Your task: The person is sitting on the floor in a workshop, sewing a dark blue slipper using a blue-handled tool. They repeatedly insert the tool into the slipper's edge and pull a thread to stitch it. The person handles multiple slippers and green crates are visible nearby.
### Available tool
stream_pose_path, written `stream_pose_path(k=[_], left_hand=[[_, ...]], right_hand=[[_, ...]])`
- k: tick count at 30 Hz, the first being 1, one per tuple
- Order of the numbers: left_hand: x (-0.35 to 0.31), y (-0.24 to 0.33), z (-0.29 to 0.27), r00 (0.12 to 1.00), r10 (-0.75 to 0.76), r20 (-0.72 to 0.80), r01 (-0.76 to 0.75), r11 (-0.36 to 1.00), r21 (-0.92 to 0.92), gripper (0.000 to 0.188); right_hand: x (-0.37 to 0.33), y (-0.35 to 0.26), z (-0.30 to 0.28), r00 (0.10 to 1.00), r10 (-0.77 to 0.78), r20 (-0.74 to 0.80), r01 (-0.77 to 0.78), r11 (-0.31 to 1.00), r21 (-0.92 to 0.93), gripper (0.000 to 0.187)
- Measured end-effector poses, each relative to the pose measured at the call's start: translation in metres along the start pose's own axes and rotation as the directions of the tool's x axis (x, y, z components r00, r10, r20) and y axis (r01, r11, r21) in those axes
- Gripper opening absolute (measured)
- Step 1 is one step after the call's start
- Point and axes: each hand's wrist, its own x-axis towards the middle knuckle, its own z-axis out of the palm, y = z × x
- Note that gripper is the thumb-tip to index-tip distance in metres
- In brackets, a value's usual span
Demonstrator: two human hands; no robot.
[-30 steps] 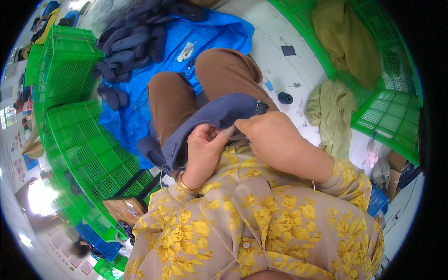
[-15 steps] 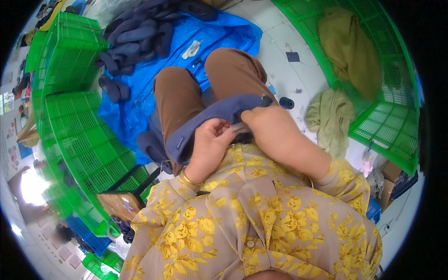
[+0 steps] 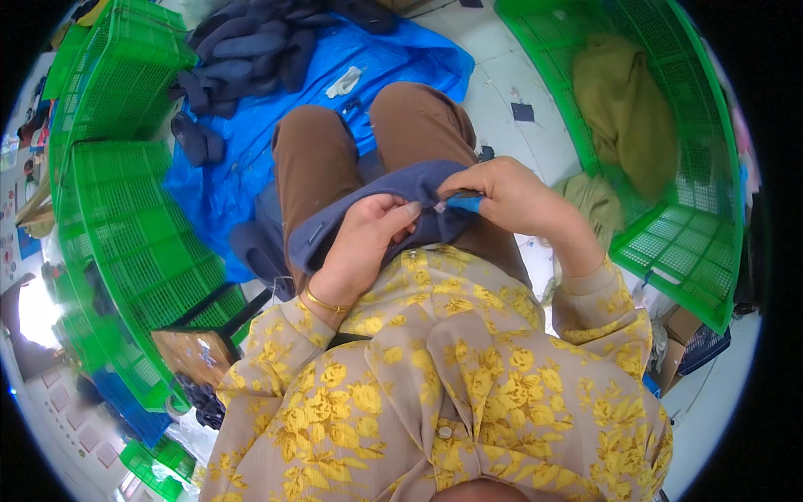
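A dark blue garment (image 3: pixel 381 194) lies across my lap, over brown trousers. My left hand (image 3: pixel 368 243), with a gold bangle at the wrist, pinches a fold of the garment near my belly. My right hand (image 3: pixel 510 197) grips the same fold from the right and holds a small blue tool (image 3: pixel 467 202) between thumb and fingers, its tip touching the cloth close to the left fingers. Both sleeves are tan with yellow flowers.
Green plastic crates (image 3: pixel 125 217) stack at my left. A blue tarp (image 3: pixel 251 159) on the floor carries a pile of dark garments (image 3: pixel 251 50). Another green crate (image 3: pixel 669 184) at the right holds olive cloth (image 3: pixel 623 109); more olive cloth (image 3: pixel 598 201) lies on the white floor.
My hands have drawn together on the garment's fold, and the small blue tool now shows in my right hand. The view has tilted slightly.
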Motion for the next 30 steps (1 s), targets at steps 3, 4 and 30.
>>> stream_pose_path(k=[3, 4, 30], left_hand=[[0.001, 0.000, 0.000, 1.000, -0.011, 0.008, 0.011, 1.000, -0.008, 0.016], [0.002, 0.000, 0.000, 1.000, -0.014, 0.011, 0.014, 1.000, -0.009, 0.016], [0.004, -0.012, 0.000, 1.000, 0.023, 0.008, -0.021, 0.985, -0.169, 0.014]], right_hand=[[0.002, -0.002, -0.004, 0.999, 0.025, 0.036, -0.025, 0.999, 0.021, 0.027], [0.002, -0.003, -0.005, 0.998, 0.039, 0.052, -0.040, 0.999, 0.020, 0.023], [0.013, -0.041, 0.031, 0.964, 0.150, -0.219, -0.207, 0.941, -0.269, 0.051]])
